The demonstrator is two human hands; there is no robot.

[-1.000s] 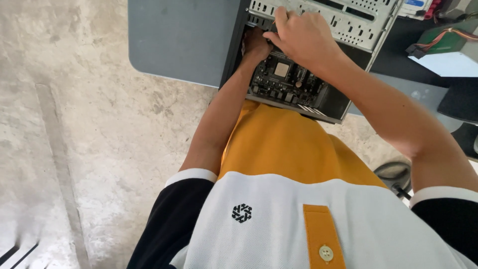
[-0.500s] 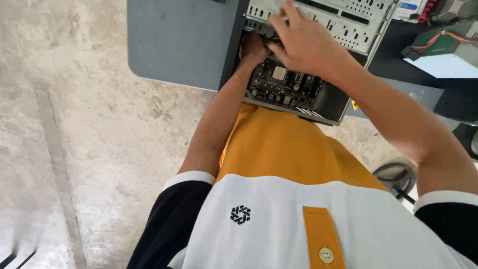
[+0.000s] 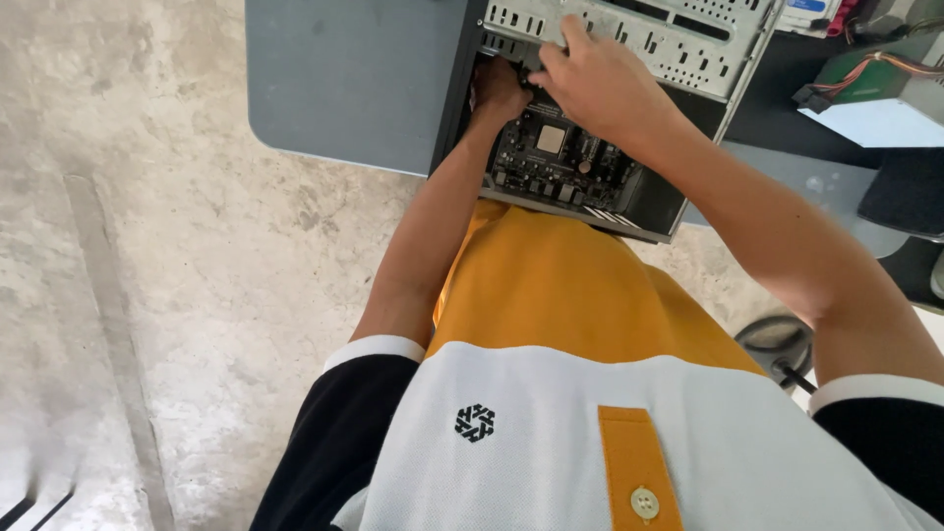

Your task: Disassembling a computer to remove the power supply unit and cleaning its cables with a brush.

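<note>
Left hand (image 3: pixel 500 90) deep in open computer case (image 3: pixel 629 29), fingers hidden; right hand (image 3: pixel 600 84) fingers spread, bracing its metal frame above circuit board (image 3: pixel 556 162)

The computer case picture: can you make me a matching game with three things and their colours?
Things:
1. circuit board
2. table
3. drive cage

Colours:
a. grey-blue
b. pale metal with slots
c. black with a silver square chip

Pairs: 1-c, 2-a, 3-b
</note>
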